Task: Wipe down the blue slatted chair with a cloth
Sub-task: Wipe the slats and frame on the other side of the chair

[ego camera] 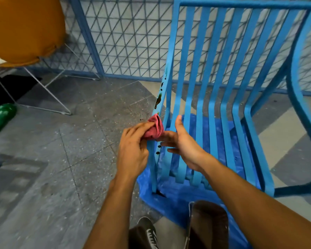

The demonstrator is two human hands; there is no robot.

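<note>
The blue slatted chair (221, 83) stands in front of me on a blue plastic sheet. Dark stains run down its left side rail (159, 97). A bunched pink cloth (155, 129) is pressed against that rail just below the stains. My left hand (133, 150) grips the cloth from the outer side of the rail. On the inner side, over the seat slats, is my right hand (182, 142), fingers spread; its fingertips touch the cloth and rail and its thumb points up.
A blue plastic sheet (171, 200) lies under the chair on the grey stone floor. An orange chair on a thin wire frame (25, 29) stands at far left, with a green bag (0, 117) beside it. A blue mesh fence (126, 36) runs behind. My shoe (149, 230) is at the bottom.
</note>
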